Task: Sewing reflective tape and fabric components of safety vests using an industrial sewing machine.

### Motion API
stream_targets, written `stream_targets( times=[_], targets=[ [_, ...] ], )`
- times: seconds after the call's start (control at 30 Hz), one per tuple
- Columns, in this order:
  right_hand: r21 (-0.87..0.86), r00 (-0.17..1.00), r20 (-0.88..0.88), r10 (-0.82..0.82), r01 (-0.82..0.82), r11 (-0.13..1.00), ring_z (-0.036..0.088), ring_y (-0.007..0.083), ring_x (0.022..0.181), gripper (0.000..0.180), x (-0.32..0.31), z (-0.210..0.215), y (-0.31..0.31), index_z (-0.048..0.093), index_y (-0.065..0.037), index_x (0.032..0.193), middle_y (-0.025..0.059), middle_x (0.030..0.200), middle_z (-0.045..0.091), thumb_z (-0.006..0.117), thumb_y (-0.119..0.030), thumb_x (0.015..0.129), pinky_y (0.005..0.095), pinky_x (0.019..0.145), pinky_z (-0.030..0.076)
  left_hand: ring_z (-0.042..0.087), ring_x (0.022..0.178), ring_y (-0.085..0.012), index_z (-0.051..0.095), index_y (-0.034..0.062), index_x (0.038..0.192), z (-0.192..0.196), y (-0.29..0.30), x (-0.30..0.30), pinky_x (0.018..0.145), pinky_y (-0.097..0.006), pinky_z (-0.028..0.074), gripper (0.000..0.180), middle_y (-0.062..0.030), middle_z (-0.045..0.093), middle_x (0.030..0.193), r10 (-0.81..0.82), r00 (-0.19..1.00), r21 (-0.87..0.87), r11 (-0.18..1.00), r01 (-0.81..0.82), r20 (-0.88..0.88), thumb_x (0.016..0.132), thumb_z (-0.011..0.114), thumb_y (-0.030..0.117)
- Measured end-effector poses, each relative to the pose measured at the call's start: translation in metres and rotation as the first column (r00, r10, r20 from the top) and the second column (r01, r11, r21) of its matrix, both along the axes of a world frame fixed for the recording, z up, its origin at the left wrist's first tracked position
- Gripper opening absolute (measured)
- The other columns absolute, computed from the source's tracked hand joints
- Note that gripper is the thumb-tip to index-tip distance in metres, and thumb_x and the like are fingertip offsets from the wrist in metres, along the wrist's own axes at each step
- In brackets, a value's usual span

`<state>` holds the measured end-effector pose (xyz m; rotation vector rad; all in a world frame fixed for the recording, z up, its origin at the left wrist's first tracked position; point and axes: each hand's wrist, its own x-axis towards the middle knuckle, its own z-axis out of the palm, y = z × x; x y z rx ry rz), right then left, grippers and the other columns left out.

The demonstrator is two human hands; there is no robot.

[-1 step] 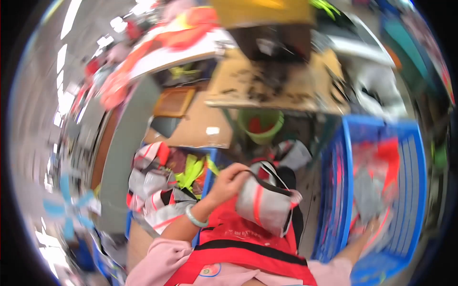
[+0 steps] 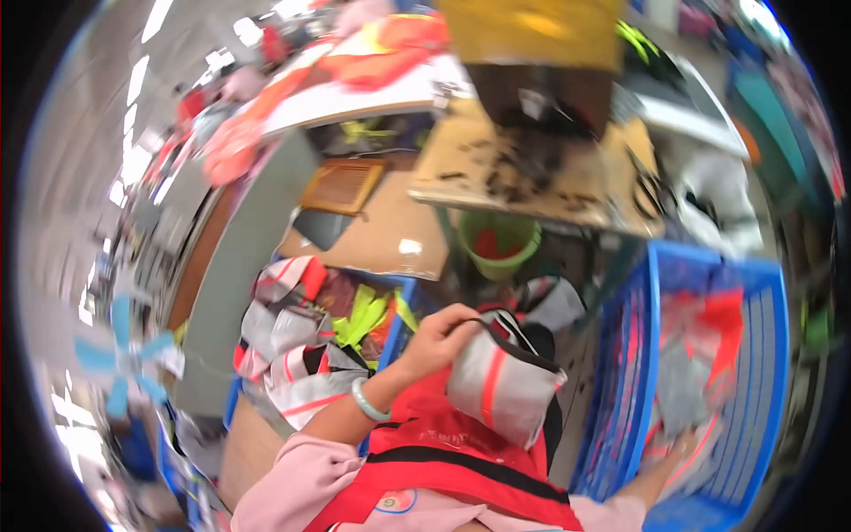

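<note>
our left hand [image 2: 441, 341] is to the left of the blue crate [image 2: 652, 310], its fingers pinching the dark edge of a grey striped piece [image 2: 523, 395]; that piece hangs left of the crate too, over our red apron [image 2: 417, 412]. our right hand [image 2: 681, 448] is down inside the crate, against the grey and orange fabric [image 2: 681, 390]; we cannot tell whether its fingers grasp any. beyond the crate and to its left we see a tabletop [image 2: 448, 146] strewn with dark scraps [image 2: 501, 182]. farther left of the crate, yellow-green strips [image 2: 359, 324] lie in a second bin [image 2: 406, 288].
</note>
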<state>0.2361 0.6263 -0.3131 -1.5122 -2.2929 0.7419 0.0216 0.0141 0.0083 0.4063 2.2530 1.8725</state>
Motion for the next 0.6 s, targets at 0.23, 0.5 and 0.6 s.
stream_targets(
  times=[0.23, 0.5, 0.6],
  targets=[
    [-0.057, 0.929, -0.337, 0.151, -0.18, 0.982, 0.063, 0.022, 0.09, 0.05, -0.032, 0.07, 0.04, 0.061, 0.002, 0.111, 0.0126, 0.099, 0.066, 0.052, -0.044, 0.094, 0.0351, 0.078, 0.049, 0.057, 0.073, -0.0108, 0.06, -0.0006, 0.095, 0.129, -0.019, 0.007, 0.064, -0.025, 0.045, 0.01, -0.0052, 0.06, 0.08, 0.114, 0.892, 0.185, 0.982, -0.035, -0.437, 0.088, 0.062, 0.006],
    [0.73, -0.119, -0.543, 0.832, -0.556, 0.397, 0.059, 0.0332, 0.105, 0.028, -0.117, 0.461, -0.374, 0.065, -0.004, 0.096, 0.0167, 0.11, 0.06, 0.055, -0.03, 0.091, 0.0451, 0.091, 0.045, 0.061, 0.075, -0.0355, 0.057, 0.0012, 0.089, 0.128, 0.026, -0.034, 0.063, -0.04, 0.05, 0.01, -0.0148, 0.061, 0.082, 0.014, 0.588, -0.142, 0.966, -0.218, -0.809, 0.085, 0.06, 0.01],
    [0.781, 0.017, -0.196, 0.98, -0.602, 0.166, 0.05, 0.0396, 0.116, 0.04, -0.16, 0.478, -0.441, 0.06, -0.004, 0.113, 0.0175, 0.121, 0.056, 0.066, -0.026, 0.08, 0.0499, 0.098, 0.039, 0.06, 0.074, -0.0326, 0.059, 0.004, 0.091, 0.105, 0.034, -0.04, 0.062, -0.038, 0.049, 0.008, -0.0124, 0.059, 0.079, -0.054, 0.63, -0.179, 0.974, -0.137, -0.775, 0.083, 0.06, 0.007]
  ],
)
